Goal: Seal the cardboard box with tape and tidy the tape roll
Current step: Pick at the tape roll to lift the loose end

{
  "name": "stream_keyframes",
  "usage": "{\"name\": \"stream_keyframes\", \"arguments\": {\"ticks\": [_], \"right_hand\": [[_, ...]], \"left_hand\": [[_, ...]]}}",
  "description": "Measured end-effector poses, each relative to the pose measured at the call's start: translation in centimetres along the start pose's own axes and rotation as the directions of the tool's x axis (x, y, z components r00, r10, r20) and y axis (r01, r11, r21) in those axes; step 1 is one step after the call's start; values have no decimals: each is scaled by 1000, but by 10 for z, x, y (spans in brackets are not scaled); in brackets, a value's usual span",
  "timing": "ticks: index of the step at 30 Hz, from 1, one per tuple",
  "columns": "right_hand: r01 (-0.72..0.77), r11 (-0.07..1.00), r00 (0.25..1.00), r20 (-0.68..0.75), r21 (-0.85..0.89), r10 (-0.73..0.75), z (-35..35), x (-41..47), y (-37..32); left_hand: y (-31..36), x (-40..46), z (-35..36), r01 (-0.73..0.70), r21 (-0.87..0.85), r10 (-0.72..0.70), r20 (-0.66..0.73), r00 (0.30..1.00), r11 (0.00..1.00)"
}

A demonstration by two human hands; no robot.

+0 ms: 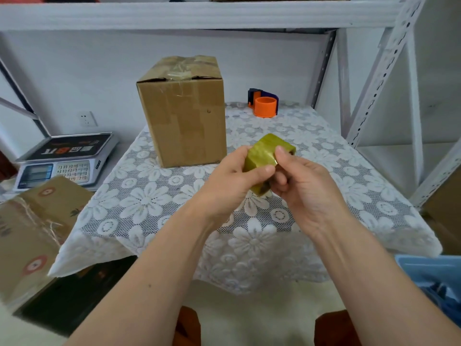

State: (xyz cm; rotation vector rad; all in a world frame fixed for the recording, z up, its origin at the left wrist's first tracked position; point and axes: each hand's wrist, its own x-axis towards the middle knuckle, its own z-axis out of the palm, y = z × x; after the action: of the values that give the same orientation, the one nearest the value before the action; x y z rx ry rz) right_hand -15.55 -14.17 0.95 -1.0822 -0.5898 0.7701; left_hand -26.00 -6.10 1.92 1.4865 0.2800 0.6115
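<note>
Meanwhile, at the packing table: I hold the yellowish tape roll (267, 158) in both hands above the lace tablecloth (154, 203).
Left hand (229, 178): fingers curl round the roll's near side, thumb across its face.
Right hand (299, 181): thumb and fingers pinch the roll's edge, seemingly hunting for the loose end.
Cardboard box (182, 111): upright at the table's far side, well apart from my hands; top flaps closed under wrinkled clear tape, one flap edge slightly lifted.
Orange tape dispenser (264, 103): behind the box to the right, carrying no tape.
Progress: sealing looks partly done; a fresh strip may be needed, and the roll is not yet put away.
</note>
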Motion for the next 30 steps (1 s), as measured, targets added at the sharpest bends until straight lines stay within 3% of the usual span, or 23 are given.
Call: {"name": "stream_keyframes", "arguments": {"ticks": [4, 15, 30], "right_hand": [[17, 1000, 1000, 15, 3, -17, 0, -1, 0], [74, 996, 997, 28, -43, -73, 6, -2, 6], [127, 991, 992, 13, -53, -126, 6, -2, 5]], "left_hand": [[3, -1, -4, 27, 0, -27, 42, 999, 1000], [-2, 0, 3, -3, 43, 9, -132, 991, 999], [-3, 0, 2, -35, -26, 33, -74, 997, 999]]}}
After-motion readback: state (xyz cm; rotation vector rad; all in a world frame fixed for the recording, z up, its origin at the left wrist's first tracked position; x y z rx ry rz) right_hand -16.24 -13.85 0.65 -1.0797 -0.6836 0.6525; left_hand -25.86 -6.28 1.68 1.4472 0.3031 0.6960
